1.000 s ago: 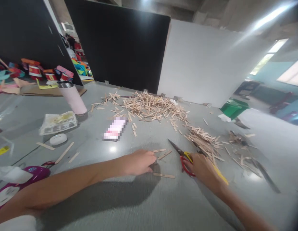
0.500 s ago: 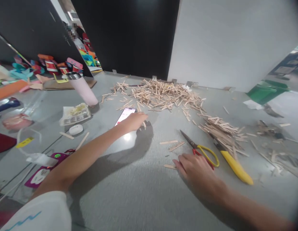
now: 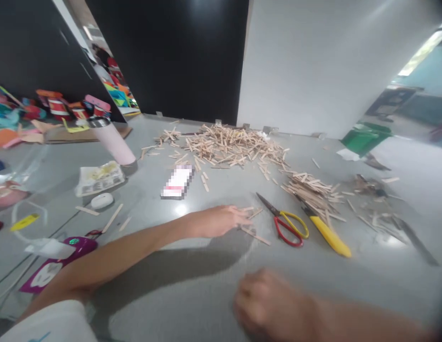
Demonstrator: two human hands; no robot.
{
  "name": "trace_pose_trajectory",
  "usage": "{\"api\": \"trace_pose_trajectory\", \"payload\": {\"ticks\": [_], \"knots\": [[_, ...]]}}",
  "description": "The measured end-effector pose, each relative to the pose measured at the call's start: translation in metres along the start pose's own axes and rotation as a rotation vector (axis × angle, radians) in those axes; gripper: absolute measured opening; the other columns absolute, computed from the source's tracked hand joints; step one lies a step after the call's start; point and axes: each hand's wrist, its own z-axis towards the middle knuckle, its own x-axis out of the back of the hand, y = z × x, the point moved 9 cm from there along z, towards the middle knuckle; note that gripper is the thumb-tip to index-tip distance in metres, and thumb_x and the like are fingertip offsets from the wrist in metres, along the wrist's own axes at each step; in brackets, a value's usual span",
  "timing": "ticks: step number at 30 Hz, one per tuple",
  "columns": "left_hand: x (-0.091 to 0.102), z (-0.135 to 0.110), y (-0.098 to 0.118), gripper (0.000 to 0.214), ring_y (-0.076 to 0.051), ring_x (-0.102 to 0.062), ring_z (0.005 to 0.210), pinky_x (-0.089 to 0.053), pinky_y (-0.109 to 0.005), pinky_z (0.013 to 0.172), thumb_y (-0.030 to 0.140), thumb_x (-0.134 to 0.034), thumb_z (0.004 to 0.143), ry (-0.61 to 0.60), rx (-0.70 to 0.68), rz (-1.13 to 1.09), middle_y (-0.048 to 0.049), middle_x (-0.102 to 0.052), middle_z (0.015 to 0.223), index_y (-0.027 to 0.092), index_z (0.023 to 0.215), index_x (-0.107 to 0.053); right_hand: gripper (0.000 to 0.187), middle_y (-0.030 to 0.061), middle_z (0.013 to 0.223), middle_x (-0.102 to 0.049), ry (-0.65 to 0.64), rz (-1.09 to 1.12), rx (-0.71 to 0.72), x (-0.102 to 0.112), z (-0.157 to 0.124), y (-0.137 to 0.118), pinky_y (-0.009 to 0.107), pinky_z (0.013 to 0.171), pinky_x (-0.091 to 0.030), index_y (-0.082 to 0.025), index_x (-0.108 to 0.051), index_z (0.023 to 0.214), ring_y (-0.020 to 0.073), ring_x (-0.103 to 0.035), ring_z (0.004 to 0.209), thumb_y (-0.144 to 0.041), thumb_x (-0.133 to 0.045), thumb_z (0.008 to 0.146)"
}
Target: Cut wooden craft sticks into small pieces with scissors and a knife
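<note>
My left hand [image 3: 221, 221] reaches across the grey table [image 3: 206, 294] with its fingers stretched onto a few loose wooden sticks [image 3: 254, 234]; I cannot see it gripping any. My right hand [image 3: 267, 304] hovers low near the front, blurred, with curled fingers and nothing visible in it. Red-and-yellow scissors [image 3: 287, 223] lie just right of the left hand. A yellow-handled cutter [image 3: 328, 233] lies beside them. A phone [image 3: 177, 182] rests beyond the left hand.
A big heap of wooden sticks [image 3: 231, 147] lies at the back, a smaller pile [image 3: 310, 185] to the right. A pink bottle [image 3: 112, 142], a plastic packet [image 3: 100, 176], a white earbud case [image 3: 101, 200] and a purple item [image 3: 64, 256] sit left. A green bin [image 3: 363, 137] stands far right.
My left hand pulled back from the phone to the loose sticks near the scissors. My right hand drew back from the sticks toward me and lifted.
</note>
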Motion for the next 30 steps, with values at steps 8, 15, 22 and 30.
{"api": "trace_pose_trajectory", "payload": {"ticks": [8,15,22,30], "knots": [[-0.05,-0.016,0.04,0.053,-0.048,-0.057,0.143,-0.056,-0.056,0.1,0.03,-0.064,0.105,-0.066,0.158,0.34,-0.0223,-0.05,0.166,0.017,0.155,-0.056,0.02,-0.0013,0.076,-0.075,-0.162,0.3,0.139,-0.113,0.0,-0.036,0.022,0.052,-0.04,-0.017,-0.065,0.085,0.011,-0.062,0.063,-0.024,-0.075,0.102],[-0.053,-0.039,0.057,0.05,-0.052,-0.064,0.134,-0.058,-0.063,0.098,0.009,-0.081,0.08,-0.248,0.343,0.48,-0.0329,-0.059,0.154,0.009,0.129,-0.077,0.018,-0.0023,0.074,-0.073,-0.058,0.355,0.157,-0.083,0.0,-0.033,0.024,0.05,-0.038,-0.017,-0.067,0.086,0.0106,-0.06,0.06,-0.021,-0.073,0.103],[-0.01,-0.044,0.041,0.029,-0.034,-0.077,0.077,-0.056,-0.039,0.068,-0.014,-0.066,0.078,-0.145,0.649,0.413,-0.0175,-0.078,0.082,0.009,0.088,-0.08,0.019,-0.0021,0.077,-0.072,-0.021,0.297,0.285,-0.063,0.0,-0.038,0.026,0.053,-0.04,-0.016,-0.067,0.085,0.0115,-0.056,0.062,-0.02,-0.074,0.102],[-0.003,-0.018,-0.045,0.024,-0.024,-0.064,0.068,-0.039,-0.032,0.061,0.033,-0.078,0.092,-0.076,0.609,0.083,-0.0069,-0.069,0.074,0.021,0.074,-0.069,0.025,-0.0066,0.071,-0.061,-0.117,0.702,0.082,-0.026,-0.007,-0.015,0.018,0.06,-0.043,-0.018,-0.061,0.081,0.0079,-0.057,0.063,-0.024,-0.072,0.102]]}}
